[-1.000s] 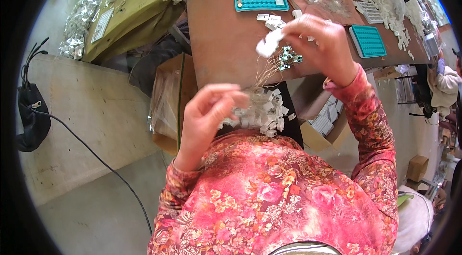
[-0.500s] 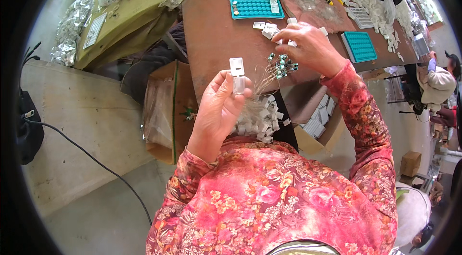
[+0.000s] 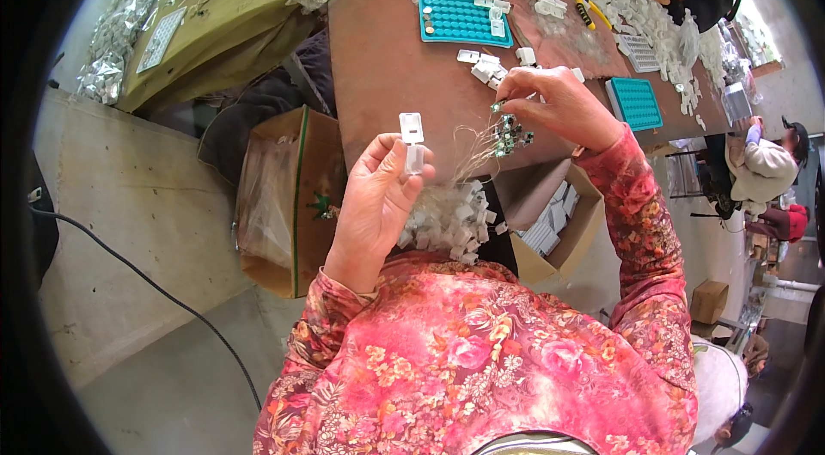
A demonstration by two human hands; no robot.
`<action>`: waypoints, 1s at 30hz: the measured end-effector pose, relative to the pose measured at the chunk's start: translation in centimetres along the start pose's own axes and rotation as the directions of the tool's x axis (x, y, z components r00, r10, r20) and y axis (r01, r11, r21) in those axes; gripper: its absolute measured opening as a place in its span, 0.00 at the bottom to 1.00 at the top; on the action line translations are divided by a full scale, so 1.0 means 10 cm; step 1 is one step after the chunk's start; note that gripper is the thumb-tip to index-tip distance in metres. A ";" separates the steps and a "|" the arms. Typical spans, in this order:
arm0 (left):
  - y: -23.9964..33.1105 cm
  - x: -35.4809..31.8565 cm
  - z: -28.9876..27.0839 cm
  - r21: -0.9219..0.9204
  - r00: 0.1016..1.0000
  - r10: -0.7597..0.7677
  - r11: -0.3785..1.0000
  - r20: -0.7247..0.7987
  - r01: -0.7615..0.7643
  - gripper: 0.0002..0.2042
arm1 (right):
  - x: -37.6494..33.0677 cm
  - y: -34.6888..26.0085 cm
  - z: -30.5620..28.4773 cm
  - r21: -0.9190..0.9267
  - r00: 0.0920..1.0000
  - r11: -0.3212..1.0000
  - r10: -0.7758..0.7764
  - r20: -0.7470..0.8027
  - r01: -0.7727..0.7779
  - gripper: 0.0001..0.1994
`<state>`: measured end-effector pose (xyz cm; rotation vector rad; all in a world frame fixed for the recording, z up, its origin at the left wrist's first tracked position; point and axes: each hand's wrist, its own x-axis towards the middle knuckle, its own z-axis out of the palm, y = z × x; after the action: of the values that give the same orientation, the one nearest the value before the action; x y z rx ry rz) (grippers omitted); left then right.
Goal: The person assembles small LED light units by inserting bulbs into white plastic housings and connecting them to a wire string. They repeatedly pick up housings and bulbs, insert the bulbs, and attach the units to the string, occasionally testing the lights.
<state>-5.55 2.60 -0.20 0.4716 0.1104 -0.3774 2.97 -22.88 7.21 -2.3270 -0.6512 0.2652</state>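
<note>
My left hand (image 3: 374,201) is closed on a small hinged white plastic case (image 3: 412,128), held upright with its lid unfolded. To its right, my right hand (image 3: 559,107) pinches a small green circuit board (image 3: 498,106) between thumb and fingertips. Just below those fingers sits a cluster of similar green circuit boards (image 3: 514,142) at the table's near edge. Thin pale wires (image 3: 468,152) trail from the cluster toward me. Several white cases (image 3: 486,70) lie beyond my right fingers. Closer to my body is a heap of white cases (image 3: 454,219).
A teal tray (image 3: 460,21) with pockets stands at the back, another teal tray (image 3: 636,103) to the right. Yellow-black pliers (image 3: 585,13) rest near piled white parts. Open cardboard boxes (image 3: 563,264) flank me below the brown table (image 3: 369,51). Other people work at far right.
My right hand has come down from the loose white cases to the circuit boards and now pinches one. My left hand keeps hold of the white case. The whole view has shifted slightly.
</note>
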 end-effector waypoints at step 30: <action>0.22 0.13 0.33 0.417 0.887 0.420 0.783 0.192 -0.461 0.08 | 0.19 -0.92 0.42 0.755 0.991 0.655 0.118 -0.068 -0.027 0.08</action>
<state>-3.46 2.41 3.43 0.9232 -0.1833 0.0513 -0.41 -13.70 10.35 -1.5312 -0.2913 0.3588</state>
